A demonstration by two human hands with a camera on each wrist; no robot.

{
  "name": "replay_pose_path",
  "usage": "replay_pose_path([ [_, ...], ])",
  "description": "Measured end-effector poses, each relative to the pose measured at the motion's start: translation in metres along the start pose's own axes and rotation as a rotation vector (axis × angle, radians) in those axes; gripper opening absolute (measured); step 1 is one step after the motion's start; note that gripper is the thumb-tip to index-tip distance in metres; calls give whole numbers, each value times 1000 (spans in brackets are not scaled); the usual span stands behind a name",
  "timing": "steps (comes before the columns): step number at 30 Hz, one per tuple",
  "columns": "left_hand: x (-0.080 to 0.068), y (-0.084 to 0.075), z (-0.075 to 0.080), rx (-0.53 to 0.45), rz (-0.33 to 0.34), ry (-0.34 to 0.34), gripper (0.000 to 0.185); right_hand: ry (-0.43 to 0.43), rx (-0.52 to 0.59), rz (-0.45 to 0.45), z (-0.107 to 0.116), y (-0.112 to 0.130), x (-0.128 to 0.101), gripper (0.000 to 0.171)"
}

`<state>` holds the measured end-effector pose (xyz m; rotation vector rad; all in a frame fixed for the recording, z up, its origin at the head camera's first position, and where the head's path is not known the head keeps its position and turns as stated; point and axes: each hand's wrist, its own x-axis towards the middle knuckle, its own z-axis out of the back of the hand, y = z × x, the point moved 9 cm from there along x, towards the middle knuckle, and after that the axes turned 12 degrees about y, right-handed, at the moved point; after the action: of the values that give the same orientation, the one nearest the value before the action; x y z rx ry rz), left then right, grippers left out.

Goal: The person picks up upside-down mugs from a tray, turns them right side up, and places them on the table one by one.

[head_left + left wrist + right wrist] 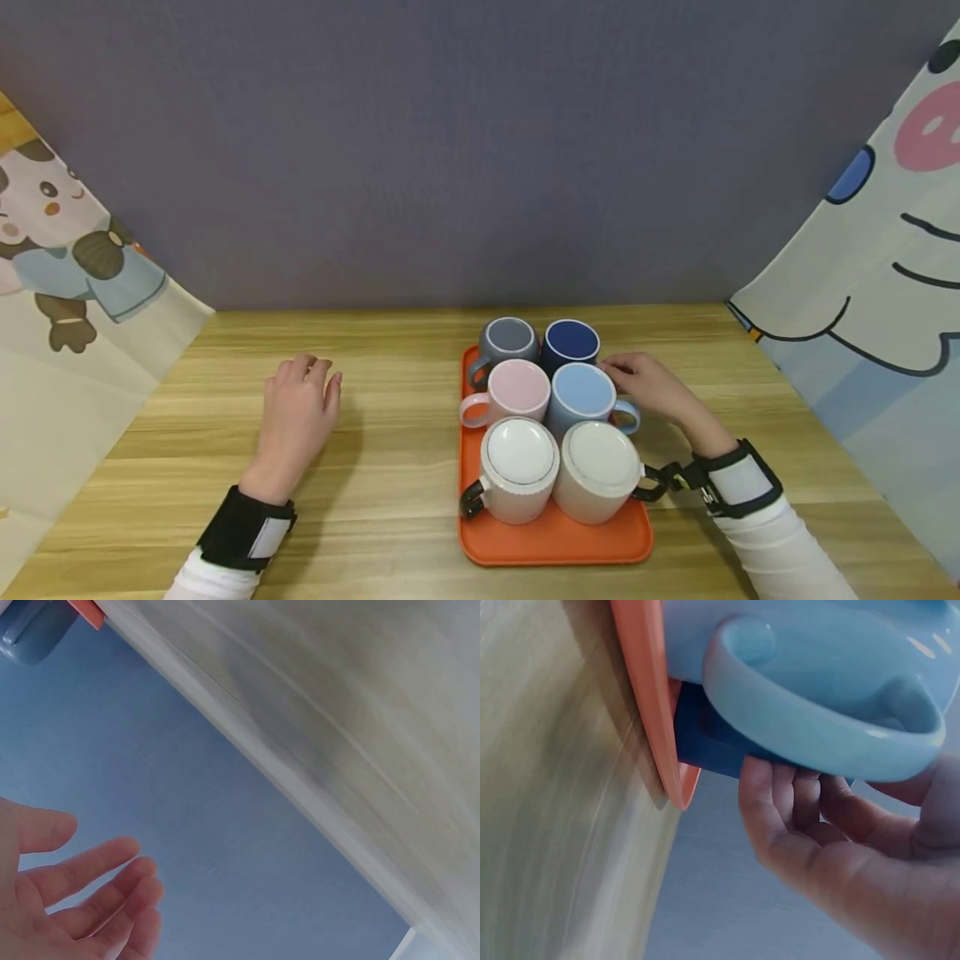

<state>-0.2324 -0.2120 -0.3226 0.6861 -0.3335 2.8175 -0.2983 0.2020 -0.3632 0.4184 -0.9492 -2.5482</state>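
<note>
Several mugs stand upside down in pairs on an orange tray [558, 546]. My right hand [648, 385] is at the right side of the navy mug [572, 340] in the back row, its curled fingers gripping that side. In the right wrist view the light blue mug's handle [817, 727] passes in front of the fingers and partly hides the grip. Beside the navy mug is a grey mug [510, 336]; nearer are a pink mug [519, 387] and the light blue mug [583, 390]. My left hand [298, 408] hovers over the table, fingers relaxed, holding nothing.
Two white mugs with black handles, a left one [519, 454] and a right one [598, 467], fill the front row. The wooden table [397, 467] ends at a grey-blue wall panel [450, 167]. Cartoon-printed curtains, one being the right curtain [885, 275], flank both sides.
</note>
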Motion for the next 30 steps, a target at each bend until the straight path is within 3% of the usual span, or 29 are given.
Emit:
replay_pose_path([
  [13,2,-3,-5,0,-9,29,25,48,142,-5,-6,-7,3,33],
  [22,10,-9,-9,-21,-22,30,26,1,27,-4,-2,-4,3,31],
  [30,14,-11,-11,-30,-32,20,27,-9,-1,-5,-1,-1,2,29],
])
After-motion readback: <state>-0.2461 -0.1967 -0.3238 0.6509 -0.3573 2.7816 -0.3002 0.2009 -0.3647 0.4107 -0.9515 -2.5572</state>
